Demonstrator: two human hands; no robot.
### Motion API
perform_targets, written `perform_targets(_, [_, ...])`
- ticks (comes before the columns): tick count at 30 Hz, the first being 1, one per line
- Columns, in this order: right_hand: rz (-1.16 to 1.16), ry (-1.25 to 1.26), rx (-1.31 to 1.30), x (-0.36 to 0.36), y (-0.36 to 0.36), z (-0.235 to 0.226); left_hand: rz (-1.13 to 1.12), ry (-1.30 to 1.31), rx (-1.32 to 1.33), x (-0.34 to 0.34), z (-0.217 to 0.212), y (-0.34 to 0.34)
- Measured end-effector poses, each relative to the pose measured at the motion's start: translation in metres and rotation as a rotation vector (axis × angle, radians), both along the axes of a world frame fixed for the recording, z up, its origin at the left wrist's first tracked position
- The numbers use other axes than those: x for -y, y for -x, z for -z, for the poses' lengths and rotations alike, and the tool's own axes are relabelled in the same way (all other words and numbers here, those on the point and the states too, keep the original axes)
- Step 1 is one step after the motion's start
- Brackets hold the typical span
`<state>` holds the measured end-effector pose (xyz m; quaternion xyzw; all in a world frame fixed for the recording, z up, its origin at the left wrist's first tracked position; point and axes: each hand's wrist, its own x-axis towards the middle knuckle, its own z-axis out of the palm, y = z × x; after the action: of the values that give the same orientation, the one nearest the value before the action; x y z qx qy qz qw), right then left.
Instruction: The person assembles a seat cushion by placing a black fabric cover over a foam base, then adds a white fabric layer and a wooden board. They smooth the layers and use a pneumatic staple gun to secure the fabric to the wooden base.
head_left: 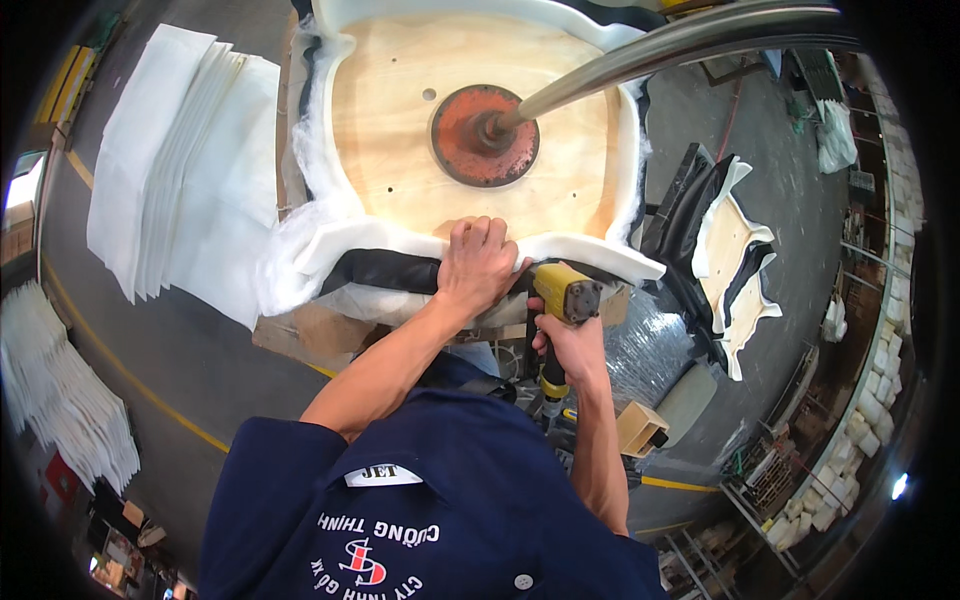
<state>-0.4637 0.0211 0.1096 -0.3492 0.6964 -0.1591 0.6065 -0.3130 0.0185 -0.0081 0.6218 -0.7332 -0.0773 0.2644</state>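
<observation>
A pale plywood seat panel point(370, 90) lies before me, edged with white foam padding point(345, 210). Black upholstery cover point(390, 272) shows below its near edge. My left hand point(478, 265) is closed over that near edge, its bent fingers on the foam and wood; the thumb side is partly hidden. Just right of it, my right hand point(572, 340) grips a yellow staple gun point(560, 292) by the handle. The gun's body is at the near edge of the padding, and its nose is hidden from view. A worn red disc point(460, 130) on a metal rod point(640, 60) presses on the panel's middle.
Stacked white padding sheets point(180, 170) are at the left, with another pile point(65, 385) farther down. Padded panels with black covers point(735, 250) stand at the right. A small wooden box point(640, 428) sits beside my right forearm. Shelving point(850, 400) lines the far right.
</observation>
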Motion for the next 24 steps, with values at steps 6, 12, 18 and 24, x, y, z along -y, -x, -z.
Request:
perform_targets(6, [-0.085, -0.021, -0.109, 0.012, 0.002, 0.007, -0.016, -0.034, 0.016, 0.007, -0.001, 0.006])
perform_targets(12, [0.069, 0.062, 0.051, -0.011, 0.027, 0.009, 0.162, -0.158, -0.262, 0.004, -0.009, -0.002])
perform_targets(18, [0.217, 0.118, 0.19, -0.029, 0.046, 0.024, 0.112, -0.204, 0.079, -0.025, -0.037, -0.025])
perform_targets(24, [0.064, 0.145, 0.16, -0.026, 0.039, 0.022, 0.137, 0.0, 0.004, -0.001, -0.011, -0.005])
